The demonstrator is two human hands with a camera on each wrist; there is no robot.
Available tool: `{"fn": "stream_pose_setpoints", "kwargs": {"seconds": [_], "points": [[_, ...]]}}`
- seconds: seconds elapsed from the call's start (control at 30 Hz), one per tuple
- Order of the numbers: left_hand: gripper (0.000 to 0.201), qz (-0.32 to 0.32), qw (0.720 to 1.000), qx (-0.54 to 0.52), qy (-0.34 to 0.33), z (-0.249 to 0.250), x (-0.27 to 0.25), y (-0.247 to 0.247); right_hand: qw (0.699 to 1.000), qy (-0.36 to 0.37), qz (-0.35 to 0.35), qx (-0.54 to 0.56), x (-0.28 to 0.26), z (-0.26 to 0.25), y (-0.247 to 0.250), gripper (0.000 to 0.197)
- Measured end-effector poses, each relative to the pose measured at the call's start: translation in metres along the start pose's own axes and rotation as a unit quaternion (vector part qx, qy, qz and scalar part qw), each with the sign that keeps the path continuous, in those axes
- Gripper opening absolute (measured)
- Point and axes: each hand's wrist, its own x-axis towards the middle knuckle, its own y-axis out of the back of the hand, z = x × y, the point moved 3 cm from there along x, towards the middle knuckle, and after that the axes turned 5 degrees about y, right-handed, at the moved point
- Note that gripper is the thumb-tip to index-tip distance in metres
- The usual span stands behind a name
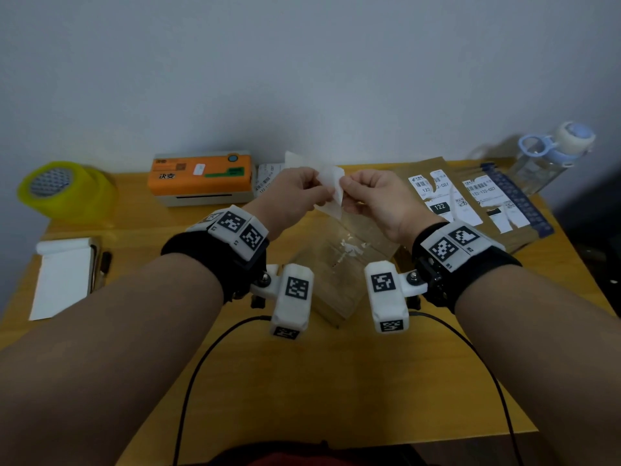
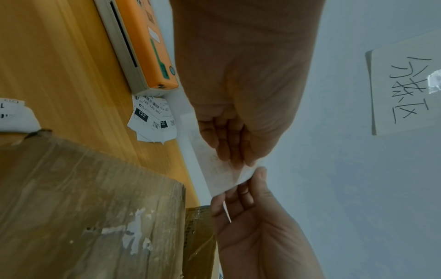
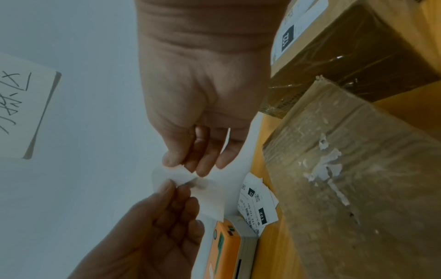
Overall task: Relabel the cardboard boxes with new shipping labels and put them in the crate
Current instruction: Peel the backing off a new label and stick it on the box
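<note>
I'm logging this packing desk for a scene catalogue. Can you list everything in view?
Label: 1, white, pinched between both hands.
Label printer: 1, orange, back of the table.
Tape roll: 1, yellow, back left.
Notepad: 1, white, left edge.
Cardboard boxes: 3, brown; bare one centre, two labelled right.
Loose labels: white, beside printer.
Water bottle: 1, clear, blue-capped, back right.
Left hand, right hand: raised over centre box.

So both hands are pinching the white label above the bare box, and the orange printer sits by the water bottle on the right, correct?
Not quite: the head view shows the orange printer at back left, near the yellow tape roll. The rest holds.
</note>
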Motion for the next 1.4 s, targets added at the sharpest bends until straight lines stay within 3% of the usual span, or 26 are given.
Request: {"fn": "stream_pose_setpoints", "kwargs": {"seconds": [0.17, 0.3, 0.73, 1.03, 1.17, 1.3, 1.4], "points": [[0.022, 0.021, 0.999, -0.045, 0.010, -0.001, 0.000, 0.000, 0.998, 0.012, -0.036, 0.047, -0.008, -0.004, -0.008, 0.022], [0.018, 0.018, 0.999, -0.047, 0.010, -0.001, 0.000, 0.000, 1.000, 0.029, -0.008, -0.005, -0.009, -0.001, -0.003, 0.008], [0.017, 0.028, 0.997, -0.065, -0.021, 0.000, -0.002, -0.002, 0.998, 0.021, 0.014, 0.050, -0.008, -0.002, -0.007, 0.011], [0.024, -0.024, 0.999, 0.033, -0.030, -0.005, -0.005, 0.004, 0.999, -0.010, -0.046, 0.010, -0.012, -0.009, -0.002, 0.016], [0.018, 0.026, 0.999, -0.006, -0.038, -0.001, -0.008, 0.002, 1.000, 0.000, -0.011, 0.008, -0.010, -0.011, -0.003, 0.012], [0.032, 0.043, 0.998, 0.012, -0.043, -0.001, -0.006, -0.002, 1.000, 0.010, 0.003, 0.014, -0.008, -0.010, -0.007, 0.010], [0.022, 0.043, 0.998, 0.011, -0.046, 0.000, -0.005, -0.003, 0.999, -0.001, -0.002, 0.036, -0.008, -0.009, -0.006, 0.012]]}}
